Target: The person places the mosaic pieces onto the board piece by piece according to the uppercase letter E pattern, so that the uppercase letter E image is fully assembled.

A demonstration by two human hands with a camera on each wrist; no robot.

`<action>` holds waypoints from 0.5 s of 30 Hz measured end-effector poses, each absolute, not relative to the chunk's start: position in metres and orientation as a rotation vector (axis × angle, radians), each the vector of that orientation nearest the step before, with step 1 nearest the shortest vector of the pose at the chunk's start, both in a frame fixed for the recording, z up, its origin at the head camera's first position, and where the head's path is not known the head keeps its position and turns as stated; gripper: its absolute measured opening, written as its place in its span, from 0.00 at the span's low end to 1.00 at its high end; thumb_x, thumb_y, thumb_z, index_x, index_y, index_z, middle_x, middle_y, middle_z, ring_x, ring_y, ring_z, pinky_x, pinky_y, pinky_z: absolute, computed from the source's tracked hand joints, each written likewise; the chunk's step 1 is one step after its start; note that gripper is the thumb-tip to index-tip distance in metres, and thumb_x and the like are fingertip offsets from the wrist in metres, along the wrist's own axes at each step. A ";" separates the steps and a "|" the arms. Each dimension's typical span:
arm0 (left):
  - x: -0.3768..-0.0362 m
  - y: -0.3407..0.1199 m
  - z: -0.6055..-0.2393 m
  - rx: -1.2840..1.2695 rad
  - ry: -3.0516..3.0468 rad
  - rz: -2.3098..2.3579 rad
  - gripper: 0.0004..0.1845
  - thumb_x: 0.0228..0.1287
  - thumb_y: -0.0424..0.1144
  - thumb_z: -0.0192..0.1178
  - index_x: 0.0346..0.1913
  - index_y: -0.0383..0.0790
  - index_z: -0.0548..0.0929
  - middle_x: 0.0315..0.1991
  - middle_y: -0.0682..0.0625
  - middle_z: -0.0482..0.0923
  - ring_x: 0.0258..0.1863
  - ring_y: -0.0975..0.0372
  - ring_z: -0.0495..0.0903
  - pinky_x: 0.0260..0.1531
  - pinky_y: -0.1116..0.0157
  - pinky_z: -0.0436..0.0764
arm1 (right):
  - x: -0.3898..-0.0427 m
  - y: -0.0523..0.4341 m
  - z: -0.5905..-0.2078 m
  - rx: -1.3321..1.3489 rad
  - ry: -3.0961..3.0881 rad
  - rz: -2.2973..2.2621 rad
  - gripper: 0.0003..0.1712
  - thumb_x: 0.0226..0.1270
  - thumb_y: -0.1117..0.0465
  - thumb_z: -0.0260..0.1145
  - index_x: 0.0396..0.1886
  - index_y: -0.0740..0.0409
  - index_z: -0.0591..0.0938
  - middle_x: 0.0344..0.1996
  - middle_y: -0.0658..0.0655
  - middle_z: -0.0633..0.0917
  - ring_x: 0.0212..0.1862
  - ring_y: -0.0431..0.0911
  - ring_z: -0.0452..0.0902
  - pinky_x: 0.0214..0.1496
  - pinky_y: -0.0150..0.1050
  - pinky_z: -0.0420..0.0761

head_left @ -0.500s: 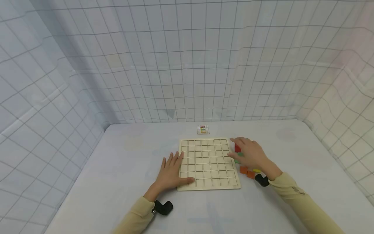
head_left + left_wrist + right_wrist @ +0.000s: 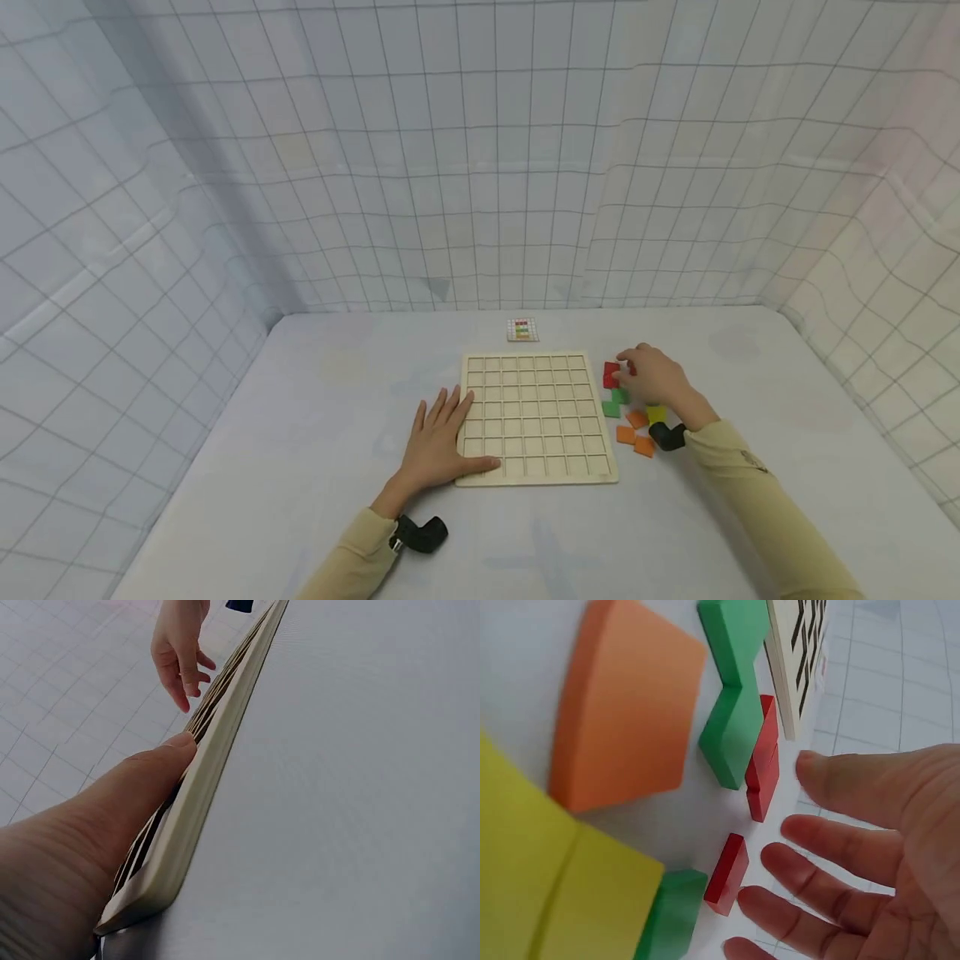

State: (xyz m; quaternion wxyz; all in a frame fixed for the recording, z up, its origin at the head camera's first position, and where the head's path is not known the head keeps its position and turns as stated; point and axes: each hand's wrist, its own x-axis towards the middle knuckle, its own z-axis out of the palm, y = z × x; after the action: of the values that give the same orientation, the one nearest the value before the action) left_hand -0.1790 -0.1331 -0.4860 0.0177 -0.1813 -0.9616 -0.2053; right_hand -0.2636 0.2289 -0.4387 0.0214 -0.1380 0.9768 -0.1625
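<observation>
A pale wooden board (image 2: 536, 421) with a grid of square recesses lies flat on the table. My left hand (image 2: 435, 450) rests on its left edge with fingers spread, the thumb (image 2: 154, 776) lying over the near corner. To the board's right, my right hand (image 2: 658, 382) hovers over small square tiles, its fingers loosely extended and holding nothing. Its fingertips are close to a lone red tile (image 2: 727, 876). Two more red tiles (image 2: 611, 375), green tiles (image 2: 611, 409), orange tiles (image 2: 626, 434) and yellow tiles (image 2: 657, 414) lie around it, the yellow partly hidden by the wrist camera.
A small card (image 2: 522, 330) with a coloured grid pattern lies behind the board. White table surface (image 2: 315, 442) extends to both sides. Grid-lined curtains (image 2: 480, 167) enclose the table at the back and sides.
My right hand has moved right, away from the board's edge, uncovering red, green, orange and yellow tiles. My left hand stays in place on the board.
</observation>
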 end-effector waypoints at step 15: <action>-0.178 -0.132 -0.496 -0.528 -2.959 -0.570 0.59 0.43 0.79 0.54 0.75 0.46 0.55 0.75 0.46 0.46 0.73 0.53 0.40 0.68 0.50 0.34 | -0.275 0.222 -0.438 -0.214 2.930 -0.661 0.22 0.62 0.51 0.67 0.46 0.65 0.81 0.38 0.62 0.83 0.36 0.52 0.78 0.32 0.44 0.77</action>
State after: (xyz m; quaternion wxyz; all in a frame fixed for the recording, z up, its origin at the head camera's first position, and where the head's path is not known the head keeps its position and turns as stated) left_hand -0.1782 -0.1316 -0.4963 0.0408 -0.1724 -0.9664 -0.1863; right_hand -0.2746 0.2219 -0.4381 0.0651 -0.0709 0.9709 -0.2192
